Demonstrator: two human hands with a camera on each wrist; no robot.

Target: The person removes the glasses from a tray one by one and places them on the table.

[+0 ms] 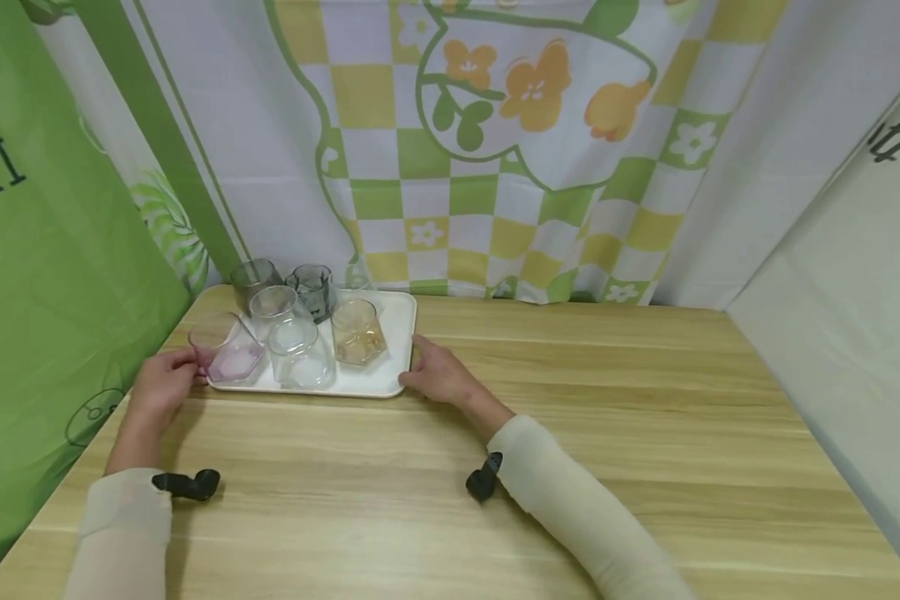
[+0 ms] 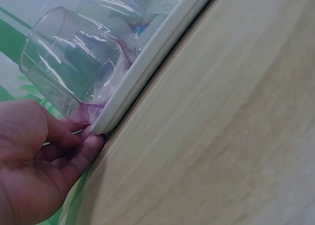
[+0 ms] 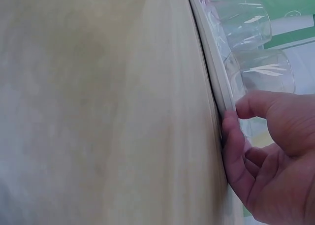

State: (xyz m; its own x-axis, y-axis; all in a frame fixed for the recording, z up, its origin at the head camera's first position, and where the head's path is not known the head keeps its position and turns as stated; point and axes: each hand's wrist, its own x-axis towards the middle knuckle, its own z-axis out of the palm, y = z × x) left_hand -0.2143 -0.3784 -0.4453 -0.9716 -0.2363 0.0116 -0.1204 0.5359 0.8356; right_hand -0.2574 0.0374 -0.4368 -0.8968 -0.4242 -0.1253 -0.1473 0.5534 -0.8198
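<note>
A person's left hand (image 1: 161,385) and right hand (image 1: 438,375) each clamp fingers on opposite ends of a white rectangular plastic tray (image 1: 397,329) carrying clear, tinted tumblers (image 1: 356,331), at the wooden worktop's (image 1: 570,433) far-left corner. Seemingly gripped for moving; lifting demands level, even hands.

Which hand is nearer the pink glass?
Left. The left hand holds the tray at its left end, right beside the pink glass. The right hand grips the tray's right end, with the other glasses in between.
</note>
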